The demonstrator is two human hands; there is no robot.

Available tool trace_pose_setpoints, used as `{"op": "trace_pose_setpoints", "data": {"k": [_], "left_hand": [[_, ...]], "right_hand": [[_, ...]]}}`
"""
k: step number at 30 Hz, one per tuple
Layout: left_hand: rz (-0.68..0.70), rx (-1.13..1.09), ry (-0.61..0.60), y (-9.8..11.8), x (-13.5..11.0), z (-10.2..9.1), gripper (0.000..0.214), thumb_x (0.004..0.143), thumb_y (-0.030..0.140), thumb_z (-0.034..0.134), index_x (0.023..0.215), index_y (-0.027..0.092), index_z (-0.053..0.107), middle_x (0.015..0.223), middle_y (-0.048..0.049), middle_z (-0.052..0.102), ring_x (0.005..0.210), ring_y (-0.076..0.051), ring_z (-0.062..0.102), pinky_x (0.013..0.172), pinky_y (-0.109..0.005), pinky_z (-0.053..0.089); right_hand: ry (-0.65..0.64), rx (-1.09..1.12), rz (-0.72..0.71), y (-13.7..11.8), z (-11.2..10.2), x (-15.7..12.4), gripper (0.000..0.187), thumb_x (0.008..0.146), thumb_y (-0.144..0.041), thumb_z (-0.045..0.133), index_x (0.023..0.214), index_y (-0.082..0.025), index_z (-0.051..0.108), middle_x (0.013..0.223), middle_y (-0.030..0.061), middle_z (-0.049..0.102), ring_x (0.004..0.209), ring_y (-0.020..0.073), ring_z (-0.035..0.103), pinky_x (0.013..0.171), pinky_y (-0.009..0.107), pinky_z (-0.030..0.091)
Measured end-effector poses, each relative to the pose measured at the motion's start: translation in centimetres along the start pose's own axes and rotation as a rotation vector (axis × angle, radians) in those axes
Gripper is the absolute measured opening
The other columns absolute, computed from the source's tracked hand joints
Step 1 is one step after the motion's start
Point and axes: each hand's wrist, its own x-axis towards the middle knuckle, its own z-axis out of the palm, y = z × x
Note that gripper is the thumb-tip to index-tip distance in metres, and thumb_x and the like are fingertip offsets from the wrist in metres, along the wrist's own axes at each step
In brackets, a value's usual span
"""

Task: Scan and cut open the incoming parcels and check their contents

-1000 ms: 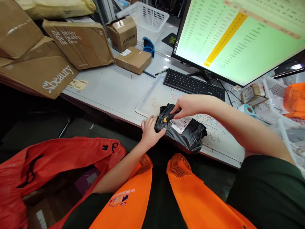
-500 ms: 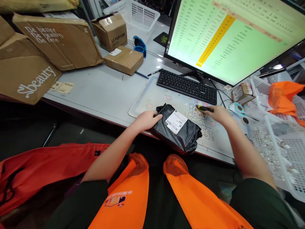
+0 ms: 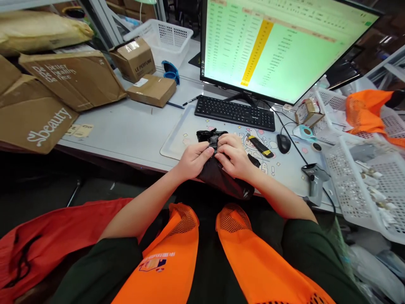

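Observation:
A black plastic parcel [image 3: 226, 179] rests at the front edge of the desk mat, close to my body. Both hands are on its crumpled far-left part. My left hand [image 3: 196, 159] pinches the black plastic between thumb and fingers. Right beside it, my right hand [image 3: 233, 156] grips the same plastic with bent fingers. The white label is not visible now; the hands cover much of the parcel's top. Just beyond my right hand, a yellow and black utility knife [image 3: 260, 146] lies on the mat.
A keyboard [image 3: 234, 113] sits below the monitor [image 3: 281, 50]. On the right are a mouse [image 3: 284, 144], a barcode scanner [image 3: 315, 182], a tape roll [image 3: 304, 132] and white baskets [image 3: 351, 185]. Cardboard boxes [image 3: 76, 80] stand on the left, with a flat box [image 3: 152, 90] nearer the middle.
My right hand has put the utility knife down on the mat and moved left onto the parcel. Both hands now hold its plastic. The view has shifted, showing the mouse and scanner.

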Motion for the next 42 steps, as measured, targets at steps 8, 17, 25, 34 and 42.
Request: {"op": "trace_pose_setpoints", "data": {"k": [8, 17, 25, 34, 42], "left_hand": [[0.188, 0.762, 0.068, -4.7, 0.2, -6.2, 0.038, 0.101, 0.041, 0.047, 0.068, 0.026, 0.034, 0.063, -0.0025, 0.043, 0.064, -0.022, 0.044, 0.067, -0.038, 0.034], [-0.029, 0.418, 0.495, -5.4, 2.3, -8.5, 0.052, 0.103, 0.063, 0.047, 0.07, 0.024, 0.039, 0.065, 0.0013, 0.041, 0.064, -0.017, 0.041, 0.062, -0.033, 0.033], [0.322, 0.128, 0.341, 3.4, 4.5, -2.5, 0.056, 0.105, 0.068, 0.048, 0.073, 0.022, 0.045, 0.068, 0.0008, 0.043, 0.064, -0.016, 0.042, 0.061, -0.033, 0.036], [0.5, 0.182, -0.014, 7.0, 3.3, 2.8, 0.048, 0.107, 0.051, 0.044, 0.068, 0.024, 0.036, 0.068, -0.0033, 0.049, 0.069, -0.02, 0.048, 0.07, -0.038, 0.045], [0.015, 0.735, 0.088, 5.2, 6.8, -2.5, 0.047, 0.097, 0.059, 0.063, 0.071, 0.021, 0.053, 0.07, -0.006, 0.054, 0.086, -0.031, 0.063, 0.079, -0.039, 0.046]], "right_hand": [[0.069, -0.26, -0.356, 1.2, -3.7, -4.6, 0.034, 0.102, -0.028, 0.064, 0.069, -0.022, 0.058, 0.087, 0.0029, 0.07, 0.096, 0.0223, 0.062, 0.089, 0.045, 0.041], [0.238, -0.154, -0.094, 3.2, -5.5, -3.8, 0.03, 0.102, -0.027, 0.059, 0.073, -0.023, 0.054, 0.085, 0.0065, 0.067, 0.086, 0.0232, 0.064, 0.081, 0.044, 0.052], [0.096, 0.027, -0.01, -1.8, -0.9, 2.3, 0.041, 0.109, -0.055, 0.046, 0.118, -0.02, 0.066, 0.133, 0.0155, 0.067, 0.131, 0.0297, 0.06, 0.116, 0.051, 0.048], [-0.109, -0.253, 0.364, -1.9, -3.5, 1.4, 0.037, 0.091, -0.024, 0.062, 0.127, -0.016, 0.056, 0.129, 0.0207, 0.057, 0.099, 0.0298, 0.064, 0.08, 0.043, 0.06], [-0.259, -0.269, 0.317, -4.1, -3.7, 0.5, 0.089, 0.086, -0.03, 0.071, 0.163, -0.013, 0.029, 0.146, 0.0231, 0.053, 0.122, 0.0372, 0.062, 0.092, 0.047, 0.059]]}}
